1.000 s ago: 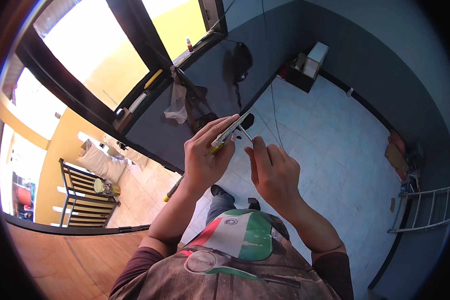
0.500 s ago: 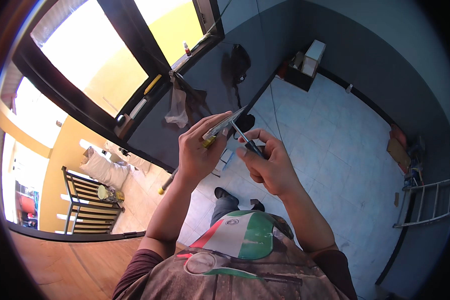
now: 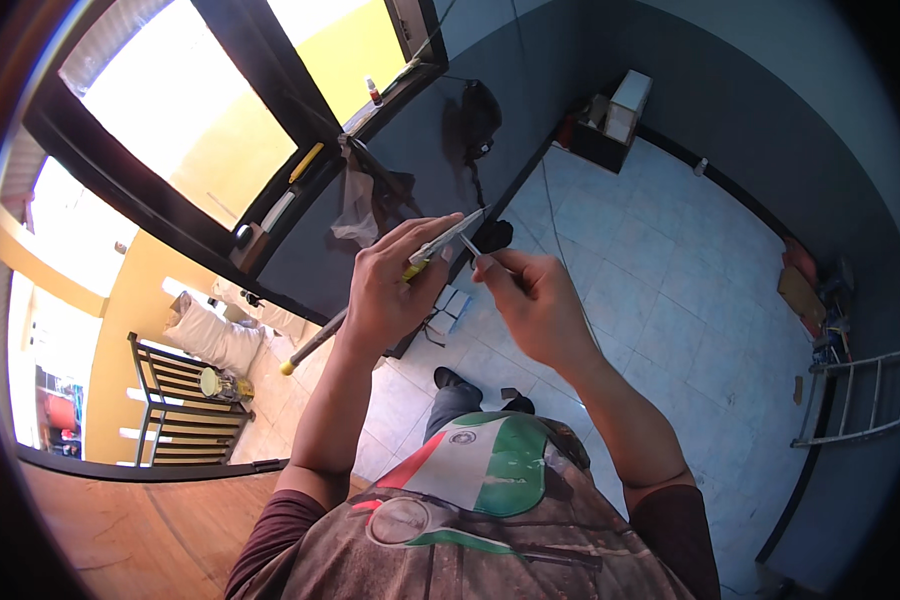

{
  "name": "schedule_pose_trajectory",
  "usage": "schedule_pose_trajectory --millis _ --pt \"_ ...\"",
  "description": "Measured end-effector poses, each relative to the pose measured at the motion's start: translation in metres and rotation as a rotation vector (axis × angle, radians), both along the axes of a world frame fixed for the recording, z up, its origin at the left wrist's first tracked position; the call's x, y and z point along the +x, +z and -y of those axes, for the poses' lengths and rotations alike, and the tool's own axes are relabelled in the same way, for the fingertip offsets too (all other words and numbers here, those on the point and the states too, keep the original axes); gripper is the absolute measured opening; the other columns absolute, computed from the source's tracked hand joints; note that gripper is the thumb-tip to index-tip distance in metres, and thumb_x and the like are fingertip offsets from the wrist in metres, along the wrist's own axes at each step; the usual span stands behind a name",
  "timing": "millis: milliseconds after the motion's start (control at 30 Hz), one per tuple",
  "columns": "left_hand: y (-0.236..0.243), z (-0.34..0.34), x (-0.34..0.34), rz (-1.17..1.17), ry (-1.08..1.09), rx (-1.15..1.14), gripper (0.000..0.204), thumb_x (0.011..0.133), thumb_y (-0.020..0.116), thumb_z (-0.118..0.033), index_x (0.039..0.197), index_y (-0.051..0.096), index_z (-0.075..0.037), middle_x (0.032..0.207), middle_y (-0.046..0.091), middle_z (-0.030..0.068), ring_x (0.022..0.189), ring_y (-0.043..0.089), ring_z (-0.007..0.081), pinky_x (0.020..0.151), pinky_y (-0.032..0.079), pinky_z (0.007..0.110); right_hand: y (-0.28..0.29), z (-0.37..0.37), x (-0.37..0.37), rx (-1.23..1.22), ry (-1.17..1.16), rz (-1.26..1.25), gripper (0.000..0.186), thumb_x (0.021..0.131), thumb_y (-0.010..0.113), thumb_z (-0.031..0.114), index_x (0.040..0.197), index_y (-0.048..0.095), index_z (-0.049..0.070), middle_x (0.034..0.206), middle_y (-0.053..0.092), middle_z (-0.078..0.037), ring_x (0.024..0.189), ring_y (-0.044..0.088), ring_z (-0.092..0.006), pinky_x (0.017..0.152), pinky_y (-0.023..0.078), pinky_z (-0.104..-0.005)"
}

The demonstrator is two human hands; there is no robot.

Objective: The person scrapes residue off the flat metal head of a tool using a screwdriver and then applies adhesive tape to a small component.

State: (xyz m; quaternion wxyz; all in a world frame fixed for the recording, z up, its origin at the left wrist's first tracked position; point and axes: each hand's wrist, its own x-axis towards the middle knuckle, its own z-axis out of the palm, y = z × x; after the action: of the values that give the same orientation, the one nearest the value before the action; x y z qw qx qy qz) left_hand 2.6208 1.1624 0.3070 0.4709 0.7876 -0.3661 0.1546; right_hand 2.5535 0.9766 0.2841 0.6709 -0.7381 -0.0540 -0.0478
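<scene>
My left hand (image 3: 385, 285) is raised in front of me, its fingers closed round a thin, flat pale plate (image 3: 438, 240) that points up and away. A yellow piece (image 3: 415, 270) shows between the palm and thumb. From under the same hand a long grey rod with a yellow tip (image 3: 288, 367) sticks out to the lower left; its other end is hidden. In my right hand (image 3: 535, 300) is a screwdriver (image 3: 470, 244), pinched by thumb and fingers. Its metal shaft reaches the plate's near face or stops just short; I cannot tell which. The fingers hide its handle.
At left, a window frame (image 3: 270, 90) holds a yellow-handled tool (image 3: 306, 163) and a small bottle (image 3: 373, 90) on its ledge. A dark bag (image 3: 480, 115) hangs on the wall. A box (image 3: 595, 145) stands in the far corner, and a ladder (image 3: 860, 400) lies at right.
The right fingers have shifted onto the screwdriver's shaft end, and its dark handle no longer shows. The yellow-tipped rod has swung left and slightly up. The plate has tilted a little.
</scene>
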Motion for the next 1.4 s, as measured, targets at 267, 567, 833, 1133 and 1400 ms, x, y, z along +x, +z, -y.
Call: schedule_pose_trajectory --millis 267,567,833,1133,1400 --pt "-0.003 -0.002 0.006 -0.003 0.086 -0.010 0.032 0.090 0.066 0.000 0.121 0.072 0.000 0.100 0.075 0.0139 0.076 0.067 0.0165 0.072 0.054 0.028 0.019 0.011 0.008 0.505 0.189 -0.373 0.027 0.107 0.060 0.026 0.101 0.069 0.002 0.059 0.043 0.008 0.044 0.033 -0.0015 0.040 0.022 -0.0236" --pt "-0.033 -0.021 0.009 -0.250 0.218 -0.208 0.013 0.096 0.067 -0.008 0.100 0.074 0.002 0.069 0.061 0.0047 0.063 0.049 0.0094 0.059 0.042 0.028 0.004 0.003 -0.018 0.009 -0.119 0.151 0.033 0.106 0.062 0.023 0.129 0.061 0.001 0.073 0.053 0.003 0.056 0.044 -0.0030 0.050 0.032 -0.0204" --pt "-0.050 -0.006 0.008 -0.399 0.123 -0.099 0.024 0.101 0.063 -0.018 0.089 0.069 0.001 0.067 0.058 0.0019 0.058 0.047 0.0080 0.055 0.041 0.028 -0.066 -0.015 0.027 -0.592 -0.333 0.723 0.031 0.107 0.056 0.015 0.132 0.053 -0.003 0.073 0.056 -0.002 0.055 0.049 -0.0065 0.048 0.034 -0.0214" --pt "-0.037 -0.008 0.009 -0.979 -0.044 -0.353 0.019 0.100 0.061 -0.018 0.086 0.055 -0.007 0.073 0.049 -0.0023 0.058 0.045 0.0069 0.050 0.034 0.026 -0.055 0.003 0.011 -0.308 -0.638 1.072 0.020 0.107 0.056 0.016 0.118 0.056 -0.001 0.071 0.058 -0.008 0.052 0.058 -0.0134 0.045 0.042 -0.0287" --pt "-0.046 -0.003 0.012 -1.013 -0.111 -0.391 0.032 0.105 0.051 -0.040 0.112 0.059 -0.009 0.081 0.049 -0.0003 0.060 0.041 0.0064 0.053 0.031 0.023 -0.048 0.000 -0.016 -0.311 -0.526 0.550 0.021 0.104 0.062 0.016 0.116 0.059 -0.001 0.079 0.069 -0.007 0.049 0.053 -0.0126 0.047 0.040 -0.0272"
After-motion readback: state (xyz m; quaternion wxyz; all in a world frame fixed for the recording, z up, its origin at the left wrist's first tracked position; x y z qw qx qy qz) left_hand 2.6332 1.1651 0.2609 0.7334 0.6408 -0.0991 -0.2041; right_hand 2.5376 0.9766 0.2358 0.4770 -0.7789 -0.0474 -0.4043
